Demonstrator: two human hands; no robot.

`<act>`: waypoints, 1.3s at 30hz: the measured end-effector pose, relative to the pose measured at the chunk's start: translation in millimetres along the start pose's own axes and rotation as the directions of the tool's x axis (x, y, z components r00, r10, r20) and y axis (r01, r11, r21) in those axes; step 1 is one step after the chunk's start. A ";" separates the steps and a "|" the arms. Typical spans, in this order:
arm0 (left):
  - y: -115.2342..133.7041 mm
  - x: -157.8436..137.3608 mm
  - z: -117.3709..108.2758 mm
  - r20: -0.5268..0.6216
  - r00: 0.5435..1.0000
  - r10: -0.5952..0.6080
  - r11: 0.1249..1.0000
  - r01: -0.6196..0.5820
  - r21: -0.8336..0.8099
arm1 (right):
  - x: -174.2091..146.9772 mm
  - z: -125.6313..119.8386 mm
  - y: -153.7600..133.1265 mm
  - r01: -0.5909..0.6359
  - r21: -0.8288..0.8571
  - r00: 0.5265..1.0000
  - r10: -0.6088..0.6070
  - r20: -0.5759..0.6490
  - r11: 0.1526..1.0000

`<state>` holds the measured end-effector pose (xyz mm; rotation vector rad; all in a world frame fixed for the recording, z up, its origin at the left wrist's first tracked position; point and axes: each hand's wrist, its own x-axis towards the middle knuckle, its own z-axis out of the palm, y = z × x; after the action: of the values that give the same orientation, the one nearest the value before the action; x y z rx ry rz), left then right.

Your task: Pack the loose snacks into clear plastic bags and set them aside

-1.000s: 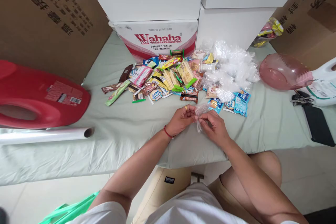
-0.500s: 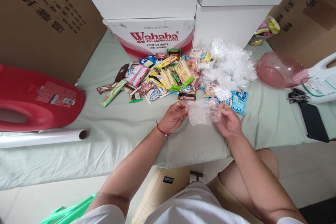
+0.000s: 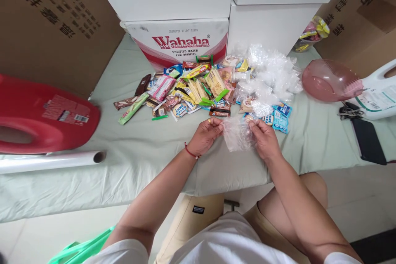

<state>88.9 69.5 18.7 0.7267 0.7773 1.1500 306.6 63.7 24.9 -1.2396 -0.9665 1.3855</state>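
Between my two hands hangs a small clear plastic bag [image 3: 237, 135]. My left hand [image 3: 206, 135] pinches its left edge between thumb and fingers. At its upper right edge, my right hand [image 3: 265, 138] grips it the same way. Just beyond the hands lies a heap of wrapped snacks [image 3: 192, 86] in many colours. A pile of crumpled clear plastic bags [image 3: 272, 76] covers the right side of that heap. Blue snack packets [image 3: 281, 117] poke out in front of the pile, close to my right hand.
A red jug [image 3: 46, 115] and a white roll [image 3: 52, 161] lie at the left. To the right are a pink transparent bowl [image 3: 328, 80], a white bottle [image 3: 380, 97], keys [image 3: 349, 110] and a black phone [image 3: 369, 140]. A Wahaha carton [image 3: 182, 43] and white boxes stand behind.
My right hand has moved slightly left and up, closer to my left hand. The plastic bag between them now hangs less stretched. My left hand has barely moved.
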 end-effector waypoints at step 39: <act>41.8 -66.1 -15.5 -0.486 0.869 0.095 0.978 0.008 0.207 | -0.9 -49.1 -31.8 0.021 -0.198 1.000 -0.017 0.021 0.980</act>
<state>40.4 17.9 55.3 0.6221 1.3336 1.3318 360.3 65.9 48.3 -1.3621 -1.1498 1.3125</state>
